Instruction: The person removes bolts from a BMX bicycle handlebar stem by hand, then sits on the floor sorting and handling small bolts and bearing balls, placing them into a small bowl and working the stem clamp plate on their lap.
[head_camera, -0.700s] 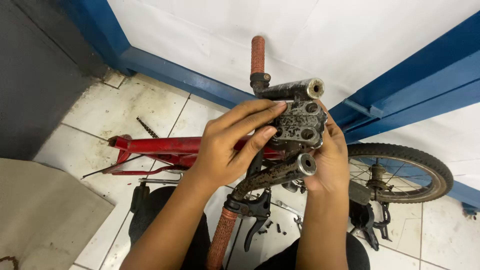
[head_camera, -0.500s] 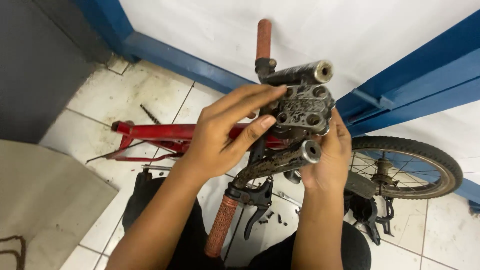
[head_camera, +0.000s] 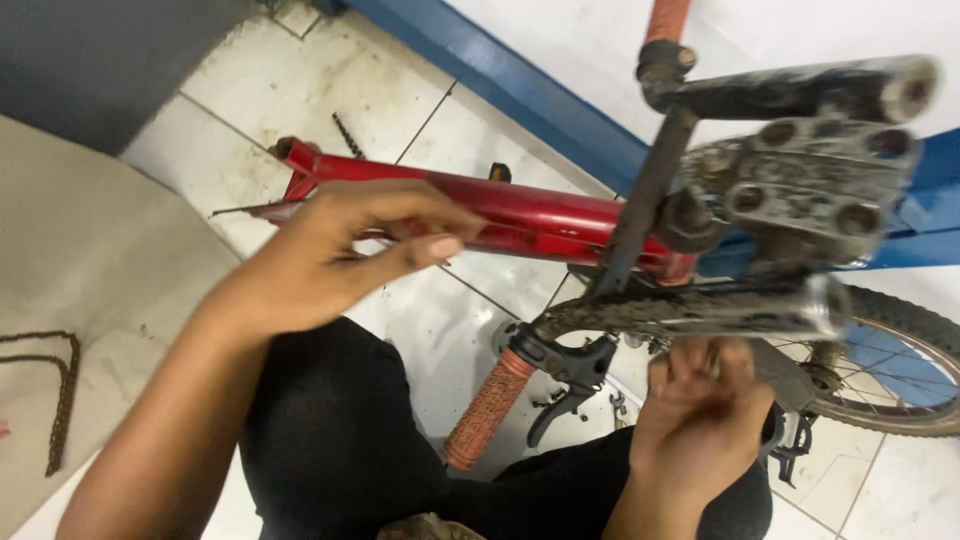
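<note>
You have a small bike upside down on the floor tiles. Its red frame tube runs level from left to right, scuffed and dirty. The stem clamp is grey metal, crusted with grime, and shows several round bolt holes. The handlebar below it is caked in dirt and ends in an orange ribbed grip that points down-left, with a black brake lever just beside it.

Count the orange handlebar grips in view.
2. One orange grip lies low in the middle, beside the brake lever; the other sits at the top edge, partly cut off.
</note>
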